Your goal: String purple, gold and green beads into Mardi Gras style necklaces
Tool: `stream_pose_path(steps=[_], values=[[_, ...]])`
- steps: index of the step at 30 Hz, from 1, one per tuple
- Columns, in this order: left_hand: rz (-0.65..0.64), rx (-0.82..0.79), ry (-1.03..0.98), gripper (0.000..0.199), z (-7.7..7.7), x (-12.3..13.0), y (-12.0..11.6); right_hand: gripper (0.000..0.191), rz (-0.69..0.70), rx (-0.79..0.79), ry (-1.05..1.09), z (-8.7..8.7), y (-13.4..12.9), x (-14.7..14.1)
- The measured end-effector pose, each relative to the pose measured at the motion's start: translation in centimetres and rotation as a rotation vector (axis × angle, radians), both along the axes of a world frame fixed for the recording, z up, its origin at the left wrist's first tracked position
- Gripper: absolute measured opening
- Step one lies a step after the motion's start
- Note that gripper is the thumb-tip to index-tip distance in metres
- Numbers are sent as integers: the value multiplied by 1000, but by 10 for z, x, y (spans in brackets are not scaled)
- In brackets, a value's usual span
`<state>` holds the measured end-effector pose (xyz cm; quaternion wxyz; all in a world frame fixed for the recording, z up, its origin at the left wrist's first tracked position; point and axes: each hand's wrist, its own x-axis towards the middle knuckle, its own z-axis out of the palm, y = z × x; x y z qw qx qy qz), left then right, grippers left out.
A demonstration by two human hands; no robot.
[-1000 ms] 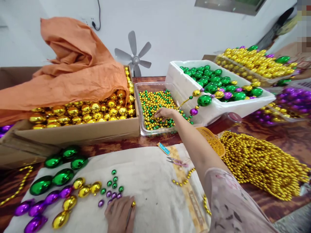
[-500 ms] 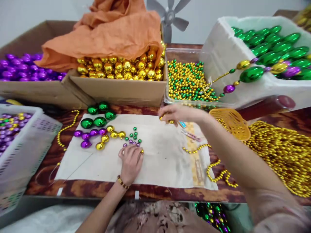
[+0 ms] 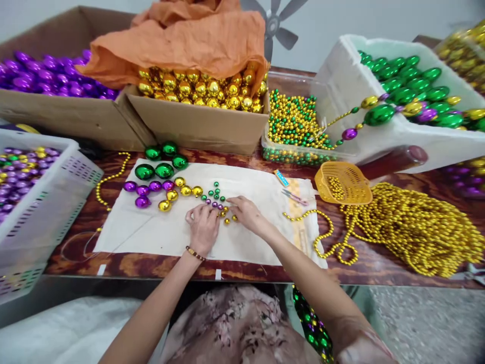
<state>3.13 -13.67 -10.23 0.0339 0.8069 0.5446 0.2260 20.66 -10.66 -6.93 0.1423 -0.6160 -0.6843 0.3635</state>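
Observation:
My left hand rests on the white cloth, its fingers curled beside small purple beads; what its fingertips hold, if anything, is hidden. My right hand reaches in from the right, fingers apart, over loose small gold beads. Small green beads lie just beyond both hands. Farther left on the cloth are large green beads, purple beads and gold beads. A thin wire crosses the cloth's left part.
Cardboard boxes of beads stand behind, partly under an orange cloth. A white basket is left. Right are a clear tub, foam box, yellow basket, gold bead strands, and small snips.
My right hand has come down and left from the cloth's far edge to beside my left hand. Several small gold beads now lie loose there. The camera view has shifted.

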Motion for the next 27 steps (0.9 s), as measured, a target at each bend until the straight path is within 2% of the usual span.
stream_pose_path(steps=[4,8,15,17,21,22,24,26,27], values=[[-33,-23,-36,24,0,-1,0,35,-158,18,33,-8,-13,8],[-33,-5,-95,26,3,-9,-14,30,-251,40,42,-18,-30,7],[-332,-111,27,11,6,-26,-45,23,-355,125,49,-21,-47,-5],[-363,-102,44,11,6,-28,-48,25,-471,186,130,-15,-53,4],[-426,-69,82,11,6,-33,-57,28,-956,518,404,15,-74,51],[-443,-68,87,10,6,-34,-59,25,-1035,603,457,24,-82,66],[-474,-78,71,9,7,-38,-60,21,-1069,674,565,40,-100,89],[-451,-75,20,10,8,-41,-53,22,-1059,624,608,44,-121,97],[-406,-64,-6,12,8,-43,-46,24,-1046,559,593,41,-131,94]])
